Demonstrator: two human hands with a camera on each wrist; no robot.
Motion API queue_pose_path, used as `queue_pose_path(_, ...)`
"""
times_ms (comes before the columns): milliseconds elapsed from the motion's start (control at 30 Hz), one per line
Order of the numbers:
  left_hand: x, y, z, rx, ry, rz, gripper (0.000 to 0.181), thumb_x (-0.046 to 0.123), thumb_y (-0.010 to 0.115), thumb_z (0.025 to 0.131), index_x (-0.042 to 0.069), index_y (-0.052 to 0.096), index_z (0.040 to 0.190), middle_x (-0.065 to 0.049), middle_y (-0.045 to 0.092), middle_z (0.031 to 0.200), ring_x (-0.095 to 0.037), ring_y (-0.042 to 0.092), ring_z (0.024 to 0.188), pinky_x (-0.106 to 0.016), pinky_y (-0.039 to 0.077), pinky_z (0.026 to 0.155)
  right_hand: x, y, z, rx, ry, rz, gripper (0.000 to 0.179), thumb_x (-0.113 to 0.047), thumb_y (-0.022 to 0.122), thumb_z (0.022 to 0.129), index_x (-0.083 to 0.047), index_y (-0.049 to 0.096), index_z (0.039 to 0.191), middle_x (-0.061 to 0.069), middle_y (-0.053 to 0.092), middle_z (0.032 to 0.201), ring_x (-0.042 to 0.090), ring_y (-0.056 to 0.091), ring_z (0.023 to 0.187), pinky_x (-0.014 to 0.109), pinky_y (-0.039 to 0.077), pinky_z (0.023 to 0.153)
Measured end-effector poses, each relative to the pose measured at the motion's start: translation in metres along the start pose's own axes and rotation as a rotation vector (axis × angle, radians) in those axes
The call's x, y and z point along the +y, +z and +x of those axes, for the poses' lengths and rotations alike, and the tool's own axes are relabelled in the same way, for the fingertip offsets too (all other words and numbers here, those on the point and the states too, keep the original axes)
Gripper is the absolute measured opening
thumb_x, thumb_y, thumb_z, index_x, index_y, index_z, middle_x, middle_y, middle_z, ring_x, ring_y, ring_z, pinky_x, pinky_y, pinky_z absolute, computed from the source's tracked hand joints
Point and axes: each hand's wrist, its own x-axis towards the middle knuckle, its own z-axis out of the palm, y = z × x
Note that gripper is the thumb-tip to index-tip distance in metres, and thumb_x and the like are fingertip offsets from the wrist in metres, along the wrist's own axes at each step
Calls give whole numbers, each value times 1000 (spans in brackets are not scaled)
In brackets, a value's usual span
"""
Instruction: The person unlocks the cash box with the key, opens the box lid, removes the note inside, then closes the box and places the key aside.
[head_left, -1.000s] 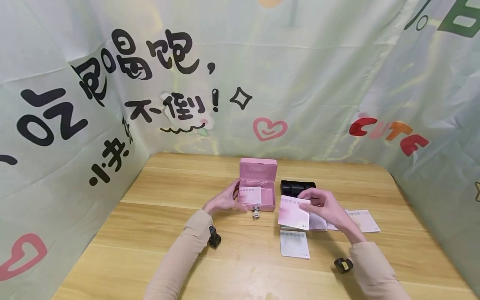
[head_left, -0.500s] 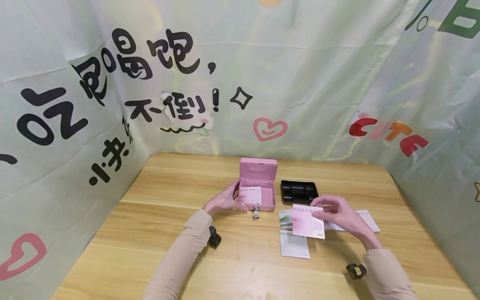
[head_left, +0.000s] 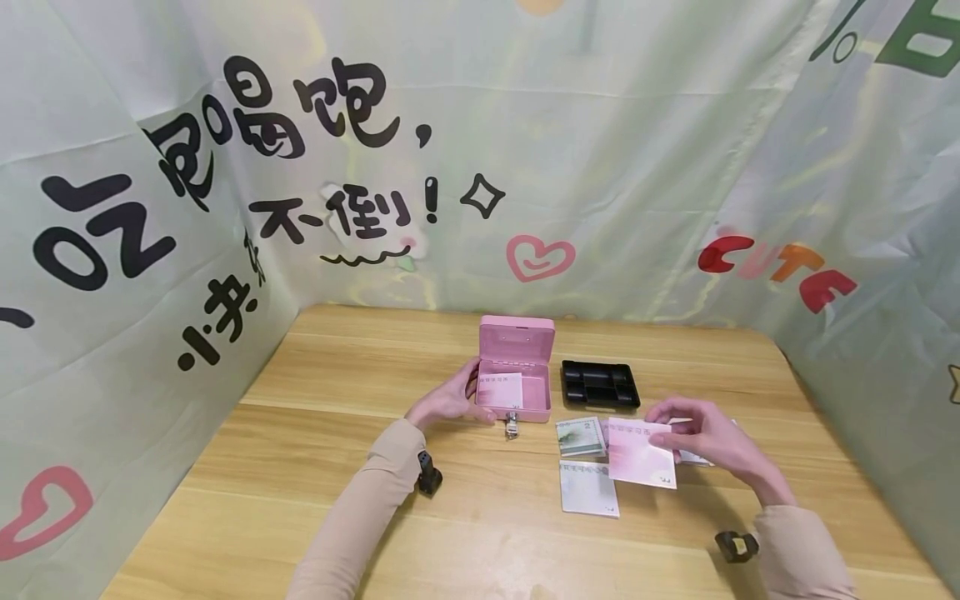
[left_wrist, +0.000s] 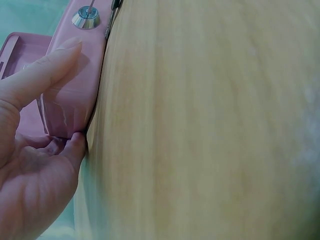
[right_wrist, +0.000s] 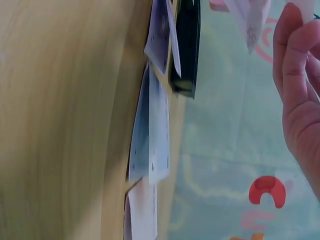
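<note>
My left hand [head_left: 448,398] holds the left front corner of an open pink cash box [head_left: 537,392]. Its thumb lies along the front wall and its fingers curl against the side, as the left wrist view shows. A pink paper note [head_left: 501,390] lies inside the box, and a key [head_left: 512,427] hangs at the front lock [left_wrist: 86,18]. Between thumb and fingers, my right hand [head_left: 703,435] pinches another pink paper note [head_left: 639,454], raised above the table. This note partly covers the papers below it.
A black compartment tray [head_left: 600,386] stands right of the box. In front of it lie a green-printed note [head_left: 579,437] and a pale stack of notes [head_left: 588,489]. More notes lie partly hidden under my right hand. Printed curtains [head_left: 630,167] enclose the table's back and sides.
My right hand has carried the pink note to the right and toward me, uncovering the black tray and the green-printed note. The left hand stays at the box.
</note>
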Motion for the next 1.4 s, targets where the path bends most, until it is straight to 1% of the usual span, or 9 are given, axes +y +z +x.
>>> queue_pose_path(167,0,0,-1,2,2,1,120,-6,80,75,4,-2,161,-23,7,169,-36,11,158,-46,13,132,6,-7,-2,-78,-7,23,26,-7,70,91,7,62,111,-2,68,97,6,63,66,26,57,52)
queue_pose_path(267,0,0,-1,2,-1,2,120,-6,81,74,6,-2,161,-21,8,170,-34,11,158,-44,13,132,10,-9,-2,-114,-24,5,24,-6,71,90,7,62,109,1,67,95,5,63,65,26,56,51)
queue_pose_path(400,1,0,-1,6,-8,0,121,-6,81,74,6,-1,162,-20,7,170,-33,10,158,-44,12,132,17,-9,-1,-151,-44,-2,22,-3,72,88,7,63,106,3,66,91,4,62,62,27,57,49)
queue_pose_path(567,1,1,-1,12,-5,0,121,-6,81,73,5,-1,161,-22,6,169,-36,10,158,-46,12,132,26,-8,-1,-208,-73,32,22,0,71,88,10,61,104,4,65,88,3,60,62,28,57,48)
queue_pose_path(700,0,0,-1,17,-20,7,121,-5,81,74,7,-1,162,-20,7,170,-34,10,158,-45,13,132,29,-6,0,-254,-93,53,21,2,70,87,12,61,103,9,66,84,2,59,61,28,56,47)
queue_pose_path(900,1,0,-2,21,-33,29,121,-1,82,75,8,0,162,-18,7,170,-32,10,159,-44,12,132,29,-2,2,-278,-104,27,19,2,70,87,12,60,100,13,65,82,1,58,60,27,56,47)
queue_pose_path(967,1,-1,-2,19,-31,30,121,-1,82,75,9,0,162,-18,7,170,-32,10,159,-44,12,132,29,0,3,-283,-100,18,19,2,70,87,13,59,100,12,65,83,1,57,60,27,56,47)
queue_pose_path(1200,1,-1,-1,12,-12,27,121,-3,82,74,8,0,162,-18,8,170,-32,10,159,-44,13,132,29,4,4,-292,-40,-2,22,-1,71,87,12,60,101,6,64,86,1,57,61,26,57,49)
queue_pose_path(1400,2,0,-1,7,-5,10,121,-6,81,73,8,0,162,-18,9,170,-32,11,159,-43,13,132,31,5,5,-286,-29,-37,24,-3,73,85,11,61,100,4,64,86,0,56,63,24,56,49)
